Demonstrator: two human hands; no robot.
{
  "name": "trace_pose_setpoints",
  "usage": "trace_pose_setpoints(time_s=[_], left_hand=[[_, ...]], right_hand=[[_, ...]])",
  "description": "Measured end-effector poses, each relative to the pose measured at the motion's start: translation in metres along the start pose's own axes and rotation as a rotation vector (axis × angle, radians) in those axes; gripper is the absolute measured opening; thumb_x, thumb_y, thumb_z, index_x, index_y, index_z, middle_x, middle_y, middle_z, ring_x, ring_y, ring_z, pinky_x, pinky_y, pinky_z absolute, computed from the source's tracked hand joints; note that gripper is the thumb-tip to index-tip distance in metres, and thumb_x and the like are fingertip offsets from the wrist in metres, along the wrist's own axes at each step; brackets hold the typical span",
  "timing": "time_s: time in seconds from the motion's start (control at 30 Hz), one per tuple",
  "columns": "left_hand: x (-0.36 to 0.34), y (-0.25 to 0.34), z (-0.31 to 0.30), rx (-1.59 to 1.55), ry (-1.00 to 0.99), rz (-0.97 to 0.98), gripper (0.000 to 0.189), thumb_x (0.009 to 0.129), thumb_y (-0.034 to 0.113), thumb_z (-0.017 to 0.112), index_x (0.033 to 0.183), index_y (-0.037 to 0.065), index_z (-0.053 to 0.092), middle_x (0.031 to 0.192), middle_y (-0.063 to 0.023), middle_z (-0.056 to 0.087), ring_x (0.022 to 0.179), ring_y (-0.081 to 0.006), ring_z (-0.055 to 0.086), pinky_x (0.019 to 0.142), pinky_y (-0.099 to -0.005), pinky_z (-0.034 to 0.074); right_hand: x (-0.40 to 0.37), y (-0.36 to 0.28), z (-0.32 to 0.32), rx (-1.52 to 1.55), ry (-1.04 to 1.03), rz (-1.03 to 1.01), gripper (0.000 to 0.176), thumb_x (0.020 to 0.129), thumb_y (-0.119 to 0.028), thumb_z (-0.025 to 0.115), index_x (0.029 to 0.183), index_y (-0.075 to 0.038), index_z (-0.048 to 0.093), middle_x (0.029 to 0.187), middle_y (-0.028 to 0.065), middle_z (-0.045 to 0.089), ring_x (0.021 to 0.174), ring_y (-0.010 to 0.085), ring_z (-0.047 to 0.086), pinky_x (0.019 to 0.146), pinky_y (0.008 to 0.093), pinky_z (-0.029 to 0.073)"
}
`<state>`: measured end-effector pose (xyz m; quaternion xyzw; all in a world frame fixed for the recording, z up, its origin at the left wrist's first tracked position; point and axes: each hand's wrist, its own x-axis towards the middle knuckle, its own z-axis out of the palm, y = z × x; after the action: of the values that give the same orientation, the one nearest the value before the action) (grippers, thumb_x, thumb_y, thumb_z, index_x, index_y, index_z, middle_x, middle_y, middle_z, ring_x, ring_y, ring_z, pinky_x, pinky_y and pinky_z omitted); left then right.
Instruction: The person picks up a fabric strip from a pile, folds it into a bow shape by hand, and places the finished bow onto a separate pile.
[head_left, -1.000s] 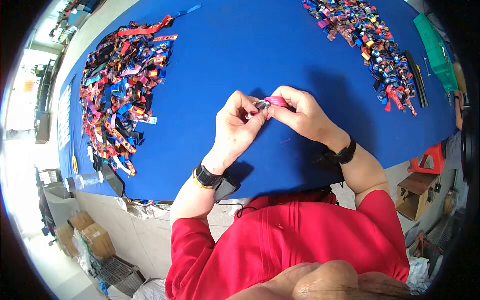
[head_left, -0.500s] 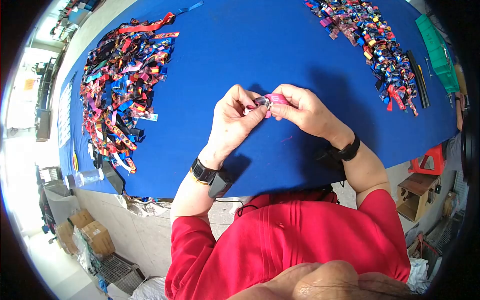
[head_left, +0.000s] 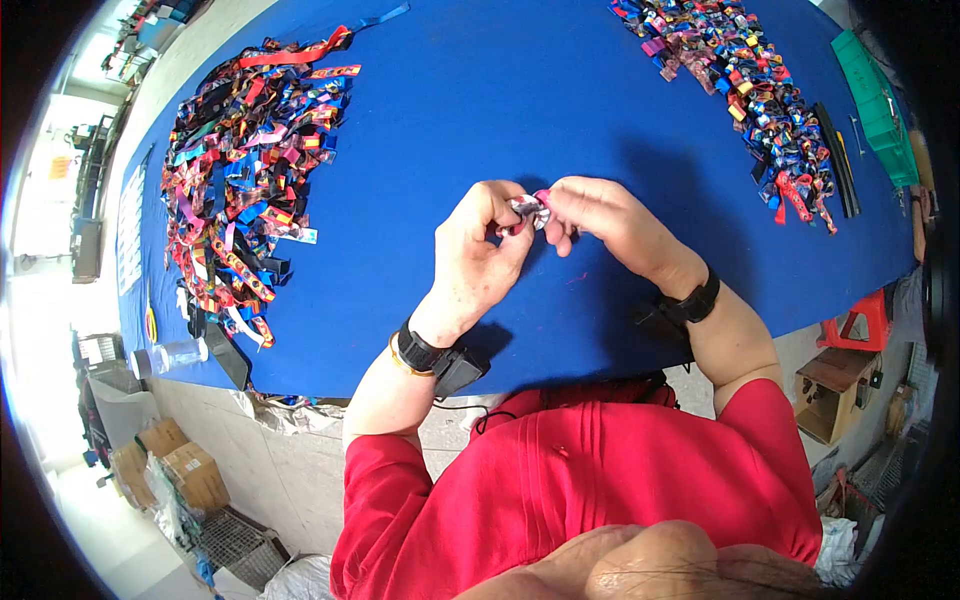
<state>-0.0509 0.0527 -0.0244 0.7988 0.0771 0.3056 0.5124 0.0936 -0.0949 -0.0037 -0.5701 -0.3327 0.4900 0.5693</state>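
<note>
Between my hands, above the blue table, is a small bunched ribbon with a pink and a pale patterned side. My left hand pinches it between thumb and fingers. From the other side my right hand closes over the pink end, its fingers hiding part of it. To the left lies a wide heap of colourful ribbon strips, many of them folded. A long band of similar folded ribbon pieces runs along the right side.
A green bin stands at the right edge beside dark strips. Near the left front corner are a clear bottle and a dark flat object. Below the table's right side stand a red stool and a wooden box.
The ribbon has turned and bunched up, with less pink showing. My left hand has shifted slightly right and its wrist has rolled; my right fingers have moved over the ribbon's end.
</note>
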Motion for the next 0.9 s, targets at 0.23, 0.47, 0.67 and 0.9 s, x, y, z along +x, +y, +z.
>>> trace_pose_setpoints(time_s=[0.23, 0.47, 0.67, 0.9], left_hand=[[0.002, 0.002, -0.001, 0.149, -0.082, 0.279, 0.025, 0.084, -0.009, 0.072, 0.086, 0.005, 0.052, 0.102, -0.015, 0.072, 0.079, -0.0189, 0.068, 0.067, -0.029, 0.054], [0.004, 0.005, -0.001, 0.253, -0.096, 0.322, 0.026, 0.081, -0.01, 0.073, 0.086, 0.005, 0.052, 0.104, -0.016, 0.072, 0.078, -0.0223, 0.069, 0.065, -0.0302, 0.054], [0.002, 0.005, 0.001, 0.249, -0.121, 0.299, 0.026, 0.081, -0.012, 0.072, 0.086, 0.004, 0.052, 0.106, -0.0165, 0.072, 0.08, -0.0223, 0.069, 0.064, -0.0299, 0.055], [0.001, 0.005, 0.002, 0.195, -0.142, 0.295, 0.026, 0.081, -0.011, 0.072, 0.085, 0.004, 0.052, 0.109, -0.0177, 0.072, 0.083, -0.0246, 0.07, 0.067, -0.0306, 0.056]], right_hand=[[0.004, 0.017, -0.011, 0.14, -0.078, 0.122, 0.031, 0.11, -0.028, 0.048, 0.103, -0.003, 0.065, 0.084, 0.0046, 0.066, 0.073, 0.0109, 0.061, 0.07, 0.025, 0.048], [0.0, 0.009, -0.007, 0.07, -0.016, -0.033, 0.02, 0.106, -0.02, 0.059, 0.106, -0.001, 0.066, 0.09, 0.0013, 0.065, 0.077, 0.0093, 0.061, 0.072, 0.0256, 0.051], [0.0, 0.007, -0.011, 0.018, -0.024, -0.03, 0.018, 0.104, -0.018, 0.062, 0.106, 0.0, 0.065, 0.091, 0.0012, 0.067, 0.078, 0.0072, 0.059, 0.069, 0.0246, 0.049], [0.0, 0.009, -0.013, 0.061, -0.041, 0.008, 0.013, 0.1, -0.013, 0.061, 0.104, -0.002, 0.065, 0.091, 0.0, 0.066, 0.082, 0.006, 0.057, 0.072, 0.024, 0.047]])
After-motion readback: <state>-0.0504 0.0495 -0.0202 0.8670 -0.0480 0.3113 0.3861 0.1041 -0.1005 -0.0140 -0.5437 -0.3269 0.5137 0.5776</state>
